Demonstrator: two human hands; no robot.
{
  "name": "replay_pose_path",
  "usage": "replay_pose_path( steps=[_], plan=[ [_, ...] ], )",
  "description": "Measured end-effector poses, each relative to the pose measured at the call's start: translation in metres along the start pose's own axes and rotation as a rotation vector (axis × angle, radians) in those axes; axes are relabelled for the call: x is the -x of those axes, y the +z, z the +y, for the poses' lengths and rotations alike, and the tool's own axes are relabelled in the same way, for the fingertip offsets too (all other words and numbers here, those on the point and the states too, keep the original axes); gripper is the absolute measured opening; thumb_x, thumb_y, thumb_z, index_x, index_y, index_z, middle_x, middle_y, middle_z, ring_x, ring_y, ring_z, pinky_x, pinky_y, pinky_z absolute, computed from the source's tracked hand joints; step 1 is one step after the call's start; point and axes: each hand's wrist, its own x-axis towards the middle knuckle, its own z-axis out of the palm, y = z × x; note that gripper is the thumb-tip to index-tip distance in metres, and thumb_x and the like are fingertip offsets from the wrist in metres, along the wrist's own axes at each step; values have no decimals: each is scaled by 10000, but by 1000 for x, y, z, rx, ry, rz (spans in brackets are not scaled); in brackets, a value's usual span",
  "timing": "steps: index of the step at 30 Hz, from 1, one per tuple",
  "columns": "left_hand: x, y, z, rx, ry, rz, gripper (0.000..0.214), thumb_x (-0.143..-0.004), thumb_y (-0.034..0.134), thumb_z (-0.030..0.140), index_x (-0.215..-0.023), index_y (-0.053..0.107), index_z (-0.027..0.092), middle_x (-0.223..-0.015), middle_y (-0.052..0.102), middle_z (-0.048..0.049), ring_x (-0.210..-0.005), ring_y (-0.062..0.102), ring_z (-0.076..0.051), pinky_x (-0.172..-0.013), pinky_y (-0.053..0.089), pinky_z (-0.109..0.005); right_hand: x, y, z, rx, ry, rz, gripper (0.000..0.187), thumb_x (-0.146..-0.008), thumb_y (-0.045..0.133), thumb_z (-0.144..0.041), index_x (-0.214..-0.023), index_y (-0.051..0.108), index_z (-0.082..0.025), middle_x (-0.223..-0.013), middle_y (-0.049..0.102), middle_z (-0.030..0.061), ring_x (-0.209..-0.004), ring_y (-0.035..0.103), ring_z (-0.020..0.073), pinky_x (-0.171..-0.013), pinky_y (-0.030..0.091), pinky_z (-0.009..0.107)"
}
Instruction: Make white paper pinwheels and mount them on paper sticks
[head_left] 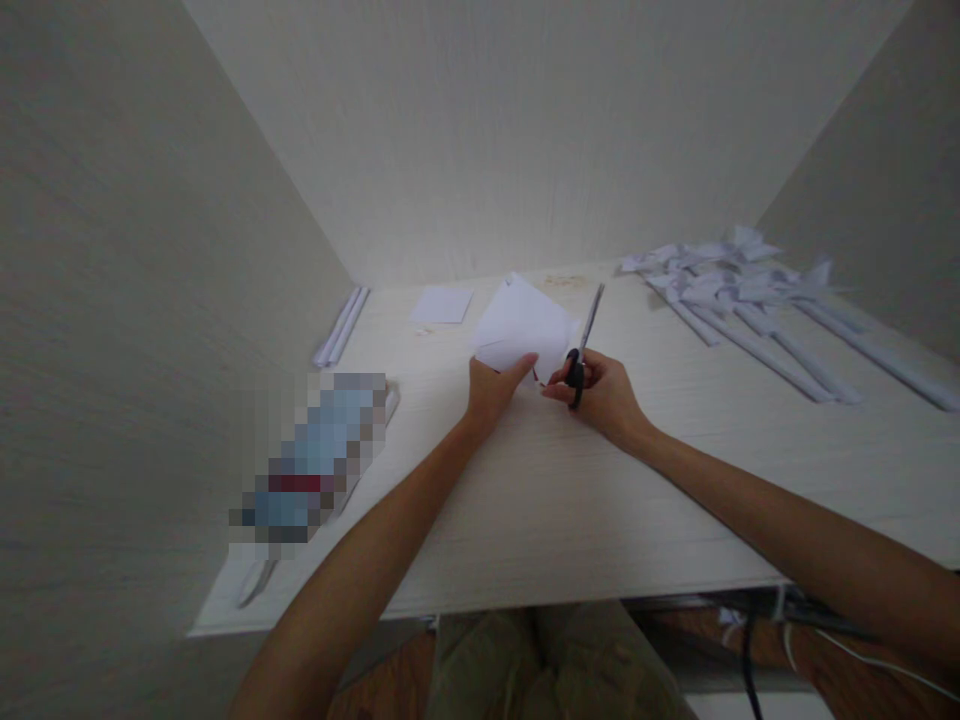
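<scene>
My left hand (496, 385) grips the lower edge of a white sheet of paper (521, 320), its thumb lying over the front. The sheet is raised a little and tilted, with one corner pointing away from me. In my right hand (600, 392) is a pair of scissors (576, 375) with black handles, its blades pointing up and away. The thumb and a finger of that hand meet near the paper's lower right corner. Whether they pinch that corner cannot be made out.
Flat on the white table (517, 510) lies a square of paper (442, 305). Two rolled paper tubes (343, 325) rest at the left wall. Several paper pinwheel-like shapes on rolled sticks (772, 345) lie at the right. A pixelated device (322, 460) is at the left.
</scene>
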Motion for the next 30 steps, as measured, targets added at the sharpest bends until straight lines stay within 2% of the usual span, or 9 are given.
replay_pose_path(
  steps=[6,12,21,30],
  plan=[
    [2,0,3,16,7,-16,212,-581,688,233,-764,644,134,-814,680,-69,-778,626,-180,-726,499,-318,-1,-1,3,9,2,-6,386,-477,758,-394,-642,494,-167,-584,582,-11,-420,447,60,-357,329,192],
    [2,1,3,44,13,-33,175,-577,690,217,-726,634,145,-809,681,-52,-774,623,-166,-729,499,-307,-1,-2,2,51,-7,-3,384,-488,748,-416,-628,493,-165,-496,496,-50,-393,396,50,-352,302,193],
    [2,1,1,84,43,-57,159,-568,697,203,-709,635,163,-764,677,-34,-841,616,-174,-787,487,-324,-1,-2,3,76,-47,43,363,-507,741,-400,-599,481,-165,-513,498,-40,-433,421,61,-387,326,203],
    [3,1,1,68,46,-75,169,-575,694,231,-717,632,163,-789,676,-38,-837,617,-175,-777,492,-328,-2,-2,5,88,-68,72,346,-508,742,-377,-601,485,-165,-516,494,-46,-448,428,65,-410,335,208]
  ],
)
